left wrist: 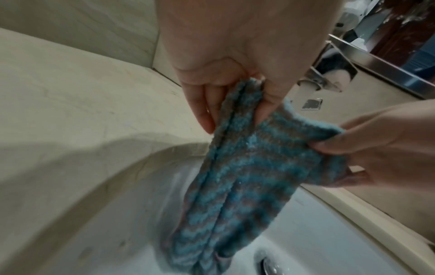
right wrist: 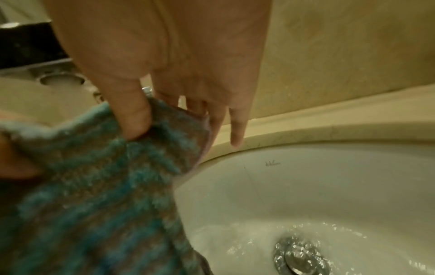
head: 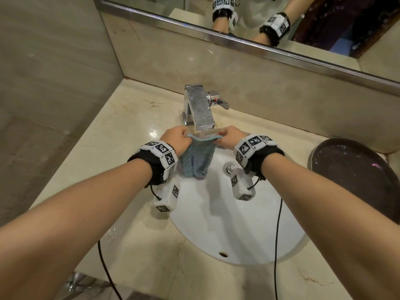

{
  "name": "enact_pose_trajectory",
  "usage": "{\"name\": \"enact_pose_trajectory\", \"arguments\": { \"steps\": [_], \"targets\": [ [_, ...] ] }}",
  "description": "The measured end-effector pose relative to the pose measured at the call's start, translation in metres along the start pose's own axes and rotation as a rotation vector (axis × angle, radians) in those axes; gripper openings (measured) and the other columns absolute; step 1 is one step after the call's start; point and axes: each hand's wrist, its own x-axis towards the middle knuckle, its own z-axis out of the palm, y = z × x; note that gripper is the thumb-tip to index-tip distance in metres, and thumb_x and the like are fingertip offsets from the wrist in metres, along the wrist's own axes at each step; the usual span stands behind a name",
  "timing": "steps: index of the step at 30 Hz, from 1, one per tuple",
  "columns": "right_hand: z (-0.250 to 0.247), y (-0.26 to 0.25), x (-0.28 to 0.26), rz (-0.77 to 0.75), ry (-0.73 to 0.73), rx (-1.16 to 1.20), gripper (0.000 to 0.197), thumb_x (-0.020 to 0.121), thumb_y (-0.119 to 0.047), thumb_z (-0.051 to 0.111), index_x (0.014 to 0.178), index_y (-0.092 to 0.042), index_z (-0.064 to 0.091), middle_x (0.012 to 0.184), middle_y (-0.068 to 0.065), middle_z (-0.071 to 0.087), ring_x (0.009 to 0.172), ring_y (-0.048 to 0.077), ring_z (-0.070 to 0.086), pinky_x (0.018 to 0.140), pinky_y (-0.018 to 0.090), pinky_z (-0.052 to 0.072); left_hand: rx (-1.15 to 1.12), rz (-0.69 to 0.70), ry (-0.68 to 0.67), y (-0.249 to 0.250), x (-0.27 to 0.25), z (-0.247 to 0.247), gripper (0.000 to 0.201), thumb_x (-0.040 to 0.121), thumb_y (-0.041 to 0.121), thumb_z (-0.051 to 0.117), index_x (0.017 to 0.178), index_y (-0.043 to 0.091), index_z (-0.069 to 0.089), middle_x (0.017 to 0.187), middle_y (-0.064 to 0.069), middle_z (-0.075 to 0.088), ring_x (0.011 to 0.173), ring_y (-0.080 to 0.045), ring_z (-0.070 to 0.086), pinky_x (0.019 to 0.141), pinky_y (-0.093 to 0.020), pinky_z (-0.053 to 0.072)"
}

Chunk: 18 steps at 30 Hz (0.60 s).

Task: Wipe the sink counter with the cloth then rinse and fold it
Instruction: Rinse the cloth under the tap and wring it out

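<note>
Bare forearms; black wristbands [head: 155,169] with white marker-printed blocks, dangling black cables [head: 278,234].

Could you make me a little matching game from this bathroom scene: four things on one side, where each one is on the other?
Things:
1. blue striped knitted cloth
2. square chrome tap
3. round metal drain plug
4. dark round tray

Places:
A. on the counter, right of the basin
B. in the bottom of the basin
C. hanging from both hands under the spout
D. behind the basin

Pairs: 1-C, 2-D, 3-B, 4-A

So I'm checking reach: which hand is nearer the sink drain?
Right. The right hand grips the cloth on the side above the drain; the left hand is across the cloth, farther away.
</note>
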Motion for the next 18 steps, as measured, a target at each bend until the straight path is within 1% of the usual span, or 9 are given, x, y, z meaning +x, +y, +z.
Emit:
{"name": "enact_pose_trajectory", "arguments": {
  "steps": [2,3,4,6,8,11,14,16,18],
  "targets": [
    [-0.003,-0.003,-0.004,-0.048,-0.017,0.205,0.017,0.089,0.002,0.053,0.075,-0.004,0.061,0.072,0.011,0.058,0.054,0.000,0.063,0.053,0.007,0.046,0.061,-0.018,-0.080,0.002,-0.003,-0.003,0.009,0.085,0.006,0.049,0.081,0.014,0.047,0.077,-0.006,0.053,0.069,-0.024,0.048,0.052,-0.028,0.035],
    [-0.003,-0.004,-0.005,-0.074,-0.050,0.242,0.025,0.089,0.005,0.051,0.068,-0.009,0.055,0.068,0.006,0.053,0.046,-0.004,0.059,0.047,0.005,0.044,0.092,-0.017,-0.134,0.001,-0.003,-0.002,0.018,0.085,0.005,0.048,0.100,0.013,0.049,0.090,-0.011,0.059,0.076,-0.026,0.055,0.058,-0.031,0.045],
    [-0.002,-0.007,-0.007,-0.103,-0.070,0.257,0.026,0.089,0.005,0.052,0.068,-0.010,0.053,0.067,0.005,0.051,0.049,0.000,0.059,0.046,0.007,0.045,0.135,-0.004,-0.191,0.000,-0.003,0.000,0.033,0.085,0.003,0.047,0.115,0.014,0.046,0.103,-0.013,0.061,0.087,-0.029,0.060,0.069,-0.037,0.052],
    [0.001,-0.012,-0.009,-0.125,-0.073,0.268,0.012,0.087,0.003,0.055,0.087,-0.008,0.060,0.073,0.007,0.053,0.061,0.012,0.054,0.054,0.017,0.047,0.177,0.031,-0.238,0.000,-0.004,0.003,0.048,0.084,-0.001,0.046,0.128,0.018,0.043,0.118,-0.013,0.061,0.102,-0.030,0.060,0.088,-0.041,0.053],
    [0.002,-0.014,-0.008,-0.124,-0.071,0.258,0.023,0.085,0.000,0.060,0.108,-0.001,0.062,0.078,0.008,0.056,0.063,0.011,0.050,0.058,0.017,0.046,0.131,0.057,-0.245,0.002,-0.004,0.006,0.050,0.083,-0.001,0.051,0.130,0.017,0.045,0.120,-0.009,0.059,0.104,-0.024,0.058,0.088,-0.033,0.051],
    [0.005,-0.016,-0.006,-0.118,-0.067,0.234,0.032,0.081,0.001,0.065,0.111,0.007,0.060,0.085,0.013,0.056,0.066,0.016,0.052,0.059,0.018,0.046,0.032,0.075,-0.229,0.008,-0.004,0.009,0.047,0.079,0.007,0.065,0.124,0.009,0.051,0.117,-0.010,0.062,0.096,-0.022,0.058,0.082,-0.029,0.049],
    [0.006,-0.015,-0.005,-0.109,-0.072,0.216,0.042,0.077,0.001,0.069,0.117,0.001,0.056,0.094,0.011,0.058,0.077,0.021,0.056,0.060,0.023,0.047,0.053,0.092,-0.136,0.013,-0.004,0.007,0.031,0.082,0.006,0.061,0.113,0.006,0.059,0.113,-0.015,0.064,0.101,-0.029,0.061,0.086,-0.034,0.049],
    [0.003,-0.013,-0.004,-0.079,-0.107,0.113,0.047,0.076,-0.001,0.071,0.120,-0.005,0.054,0.099,0.007,0.057,0.069,0.016,0.054,0.058,0.023,0.046,0.045,0.082,-0.063,0.013,-0.003,0.005,0.026,0.085,0.004,0.054,0.109,0.005,0.061,0.111,-0.016,0.064,0.097,-0.029,0.059,0.078,-0.030,0.045],
    [0.001,-0.009,-0.005,-0.049,-0.159,-0.125,0.038,0.077,-0.008,0.072,0.113,-0.009,0.059,0.091,0.002,0.056,0.061,0.009,0.046,0.053,0.019,0.037,0.002,0.075,-0.029,0.012,-0.003,0.004,0.023,0.087,0.003,0.049,0.106,0.003,0.062,0.109,-0.018,0.064,0.091,-0.028,0.056,0.075,-0.029,0.043]
  ]
}}
